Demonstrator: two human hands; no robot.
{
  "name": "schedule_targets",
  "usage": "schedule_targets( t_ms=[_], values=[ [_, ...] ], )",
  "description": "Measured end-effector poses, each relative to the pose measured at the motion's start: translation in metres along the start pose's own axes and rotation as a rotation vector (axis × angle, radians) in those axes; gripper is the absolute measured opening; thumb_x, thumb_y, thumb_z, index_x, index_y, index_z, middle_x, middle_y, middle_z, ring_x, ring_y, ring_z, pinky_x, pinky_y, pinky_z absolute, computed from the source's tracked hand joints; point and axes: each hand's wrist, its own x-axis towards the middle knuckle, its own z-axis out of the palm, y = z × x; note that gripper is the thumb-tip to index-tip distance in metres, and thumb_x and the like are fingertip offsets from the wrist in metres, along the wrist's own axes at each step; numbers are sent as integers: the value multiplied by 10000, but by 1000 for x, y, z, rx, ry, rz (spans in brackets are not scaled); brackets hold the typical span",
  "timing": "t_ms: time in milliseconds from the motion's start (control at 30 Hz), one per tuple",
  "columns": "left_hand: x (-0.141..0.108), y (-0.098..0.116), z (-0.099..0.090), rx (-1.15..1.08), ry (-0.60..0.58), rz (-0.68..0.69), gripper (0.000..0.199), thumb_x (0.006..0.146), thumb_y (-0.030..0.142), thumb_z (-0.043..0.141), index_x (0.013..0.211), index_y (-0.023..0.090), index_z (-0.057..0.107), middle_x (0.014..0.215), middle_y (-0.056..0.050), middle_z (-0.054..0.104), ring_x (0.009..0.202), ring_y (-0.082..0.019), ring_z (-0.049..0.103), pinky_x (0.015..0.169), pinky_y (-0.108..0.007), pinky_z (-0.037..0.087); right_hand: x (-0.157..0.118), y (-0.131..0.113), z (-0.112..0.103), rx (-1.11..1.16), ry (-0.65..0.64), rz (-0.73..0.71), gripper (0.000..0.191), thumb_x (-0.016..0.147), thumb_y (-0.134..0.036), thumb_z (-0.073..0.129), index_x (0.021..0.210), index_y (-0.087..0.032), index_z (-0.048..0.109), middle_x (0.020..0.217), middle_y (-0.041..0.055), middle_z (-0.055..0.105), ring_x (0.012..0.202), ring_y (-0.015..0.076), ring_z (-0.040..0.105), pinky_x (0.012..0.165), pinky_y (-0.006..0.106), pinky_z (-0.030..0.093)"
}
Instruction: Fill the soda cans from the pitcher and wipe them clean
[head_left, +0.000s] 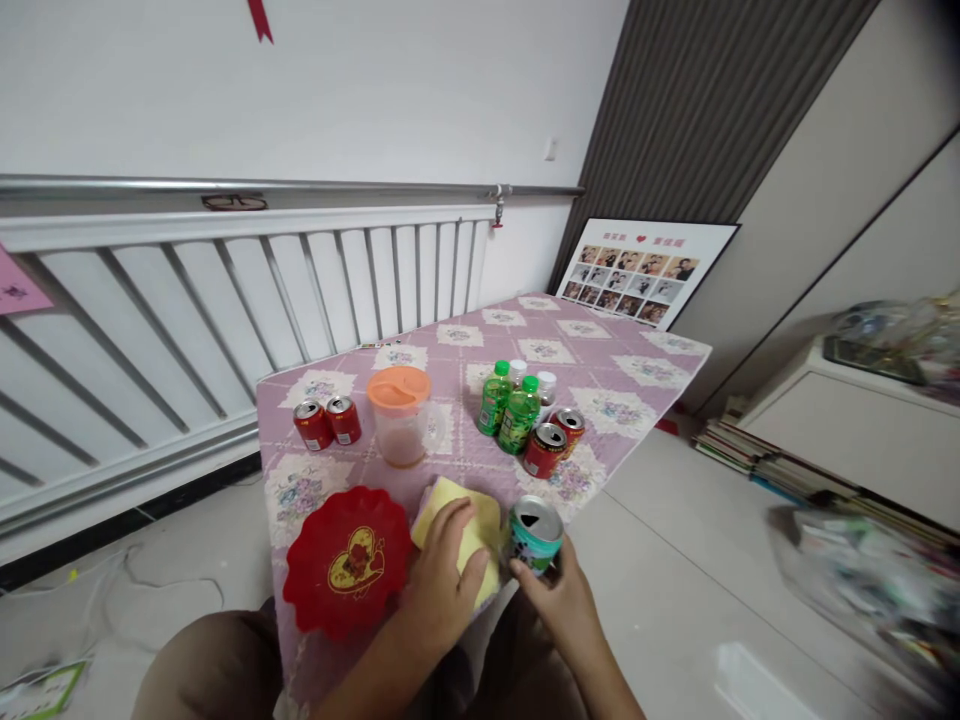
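The teal drink can [535, 545] is in the right hand [551, 590], near the right edge of the tabletop [637, 375]; whether its base touches the surface is hidden. The thumb lies across the can's near side and the fingers wrap round from the right, a narrow hold low on the wall. The left hand [442, 570] lies palm down on the folded yellow cloth [484, 512], thumb well apart from the fingers and nothing visibly pinched.

The can's top has a dark mouth hole, so it is probably light, though what is inside cannot be seen. Its thin metal wall should be stiff under gentle pressure yet dent if squeezed, and the smooth side may slip; the best hold is around the lower wall, clear of the hole. The cloth looks soft and limp, easily taken by a corner or fold.

The can is just right of the cloth and of the left hand. Left of that hand is the red scalloped dish [309, 562]. Farther away are the orange-lidded pitcher [397, 432] and, to the right, the green-capped bottles [520, 418] beside two red cans [546, 452].
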Motion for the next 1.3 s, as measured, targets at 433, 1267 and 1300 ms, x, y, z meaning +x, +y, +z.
schedule_targets(
  t_ms=[433, 1267, 1300],
  values=[
    [-9, -57, 39, 639, -221, 145, 419, 852, 248, 609, 1269, 258, 576, 1407, -45, 553, 1372, -278, 401, 1184, -504, 262, 37, 40, -30, -121, 225, -17, 581, 610, -509, 743, 1057, -171, 589, 936, 79, 697, 840, 260, 656, 730, 375, 542],
    [-5, -64, 36, 562, -233, 129, 393, 893, 419, 575, 1265, 289, 572, 1415, -9, 552, 1378, -248, 392, 1198, -443, 222, 183, 36, 124, -559, 86, -130, 734, 707, -388, 726, 1334, -84, 496, 1255, 214, 638, 1154, 315, 608, 962, 392, 460],
    [-5, -64, 36, 560, -236, 127, 393, 898, 423, 569, 1267, 288, 571, 1416, -11, 551, 1380, -248, 389, 1199, -442, 218, 184, 35, 125, -576, 87, -115, 737, 709, -402, 729, 1335, -89, 498, 1243, 213, 645, 1139, 322, 616, 944, 395, 468]
  ],
)
